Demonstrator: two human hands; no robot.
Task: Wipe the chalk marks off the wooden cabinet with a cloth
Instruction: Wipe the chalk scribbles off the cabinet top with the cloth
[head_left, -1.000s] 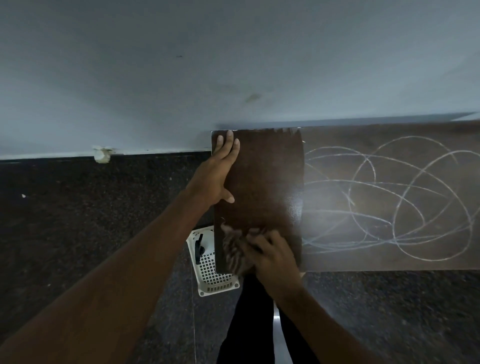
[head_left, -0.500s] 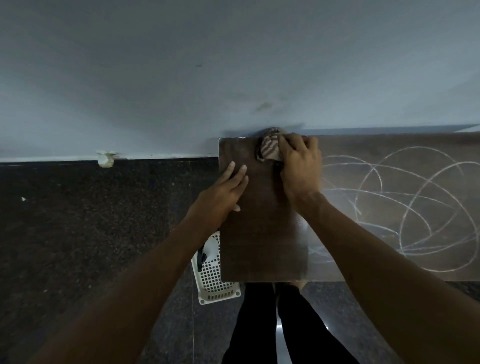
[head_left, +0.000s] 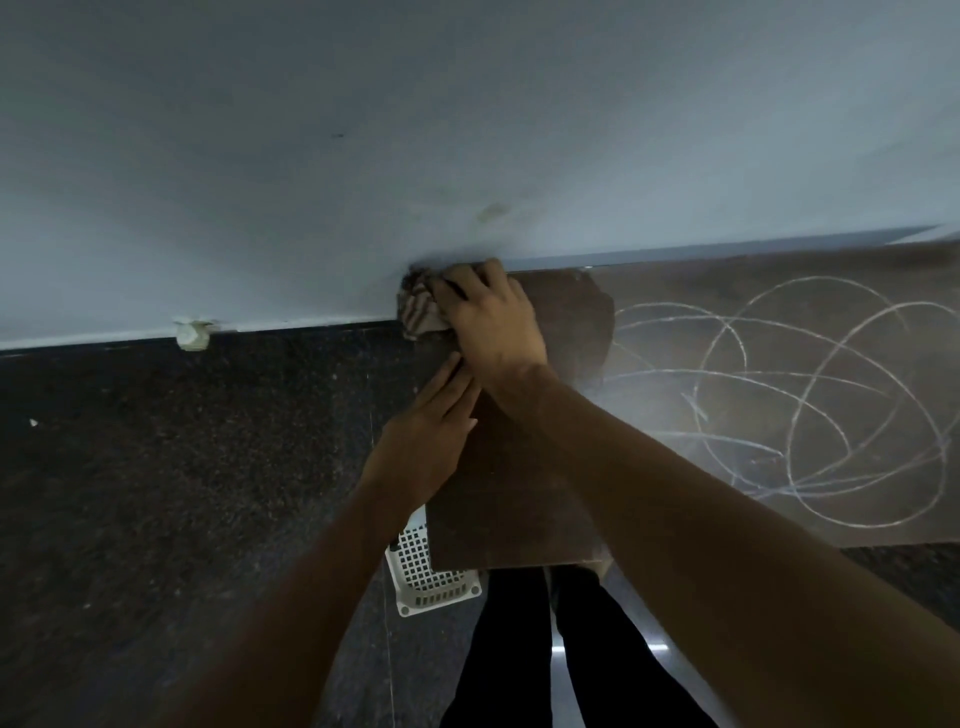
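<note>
The dark wooden cabinet top (head_left: 519, 499) runs along the wall. Its left strip looks dark and free of chalk. White looping chalk marks (head_left: 810, 405) cover the surface to the right. My right hand (head_left: 493, 322) presses a striped cloth (head_left: 420, 312) onto the far left corner, against the wall. Part of the cloth hangs past the cabinet's left edge. My left hand (head_left: 426, 441) lies flat on the left edge, fingers together and holding nothing, just below the right hand.
A pale wall (head_left: 363, 156) rises right behind the cabinet. A white perforated plastic basket (head_left: 421, 577) sits on the dark speckled floor (head_left: 182, 493) beside the cabinet's near left corner. A small white lump (head_left: 193, 332) sticks to the skirting. My dark-trousered legs (head_left: 519, 649) stand in front.
My right hand swept the cloth from the near edge up to the far edge, then left into the far corner. My left hand slid back toward me along the left edge.
</note>
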